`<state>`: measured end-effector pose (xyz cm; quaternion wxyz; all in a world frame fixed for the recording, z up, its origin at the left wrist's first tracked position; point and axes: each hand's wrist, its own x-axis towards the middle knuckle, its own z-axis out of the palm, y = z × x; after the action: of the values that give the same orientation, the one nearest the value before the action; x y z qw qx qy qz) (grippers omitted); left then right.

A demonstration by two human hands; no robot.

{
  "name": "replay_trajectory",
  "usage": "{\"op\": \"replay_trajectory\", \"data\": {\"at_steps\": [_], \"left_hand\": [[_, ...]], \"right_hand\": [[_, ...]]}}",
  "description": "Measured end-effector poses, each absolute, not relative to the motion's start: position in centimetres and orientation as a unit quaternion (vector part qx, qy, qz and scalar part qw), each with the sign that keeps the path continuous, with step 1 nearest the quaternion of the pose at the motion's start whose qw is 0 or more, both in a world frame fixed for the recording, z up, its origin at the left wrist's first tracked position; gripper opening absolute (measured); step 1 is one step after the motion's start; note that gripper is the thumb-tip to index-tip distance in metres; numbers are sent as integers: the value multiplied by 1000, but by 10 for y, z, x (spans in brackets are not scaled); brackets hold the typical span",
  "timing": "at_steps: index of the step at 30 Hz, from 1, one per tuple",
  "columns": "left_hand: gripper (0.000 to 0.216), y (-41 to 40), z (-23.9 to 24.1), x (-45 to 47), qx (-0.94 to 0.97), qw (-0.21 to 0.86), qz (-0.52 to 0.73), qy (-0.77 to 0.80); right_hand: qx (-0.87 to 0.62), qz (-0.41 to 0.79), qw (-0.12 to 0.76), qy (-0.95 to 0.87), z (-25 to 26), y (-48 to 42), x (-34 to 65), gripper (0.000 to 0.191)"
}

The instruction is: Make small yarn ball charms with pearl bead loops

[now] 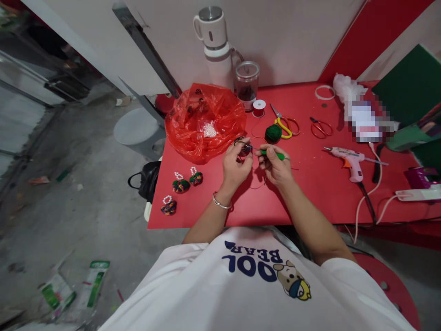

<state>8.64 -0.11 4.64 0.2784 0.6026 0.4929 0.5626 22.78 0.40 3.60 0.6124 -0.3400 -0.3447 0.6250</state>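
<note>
Over the red table, my right hand (pixel 275 168) grips a green-handled crochet hook (pixel 279 155), its tip pointing left. My left hand (pixel 237 162) pinches a small dark yarn piece (pixel 246 149), partly hidden by the fingers. The hook's tip is close to this piece; whether it goes through a loop I cannot tell. Thin red yarn (pixel 257 187) trails below and between the hands. Just beyond my right hand lies a dark green ball of yarn (pixel 273 133). Three finished-looking yarn ornaments with white bead loops, one of them a multicoloured ornament (pixel 181 185), lie to the left.
A red plastic bag (pixel 206 110) holds white beads (pixel 209 130). Behind stand a red thread spool (pixel 259 108), a clear jar (pixel 247 85) and a white mug (pixel 211 30). Yellow-and-red-handled scissors (pixel 285 126), red-handled pliers (pixel 321 128) and a pink glue gun (pixel 353 161) with cables lie right.
</note>
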Motion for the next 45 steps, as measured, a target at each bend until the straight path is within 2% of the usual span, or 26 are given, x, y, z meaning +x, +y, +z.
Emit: {"op": "replay_trajectory", "data": {"at_steps": [2,4,6,11,15,19,25,32,38,40,45], "left_hand": [[35,1,47,82,628,235,541,508],[31,3,47,78,630,237,534,512],[29,6,46,75,605,300,547,496],[28,11,43,75,487,533,570,391],[36,11,49,74,402,600,583,374],[44,11,57,64,359,610,607,362],[44,13,56,50,409,571,622,345],[50,18,57,51,470,460,669,347],[53,13,53,60,536,419,655,327],[52,14,46,65,583,372,653,308],[39,13,36,77,709,162,595,341]], "right_hand": [[-346,623,612,-342,36,5,229,50],[-352,625,611,-336,36,5,229,50],[-355,626,611,-330,36,5,229,51],[-352,617,628,-318,37,7,230,50],[-369,599,638,-313,37,9,234,51],[-368,593,644,-314,34,11,237,50],[-333,648,629,-270,29,14,238,45],[-290,730,562,-258,28,10,237,43],[-261,763,523,-277,31,4,238,50],[-249,765,524,-280,34,2,238,50],[-269,765,517,-274,40,0,240,36]]}}
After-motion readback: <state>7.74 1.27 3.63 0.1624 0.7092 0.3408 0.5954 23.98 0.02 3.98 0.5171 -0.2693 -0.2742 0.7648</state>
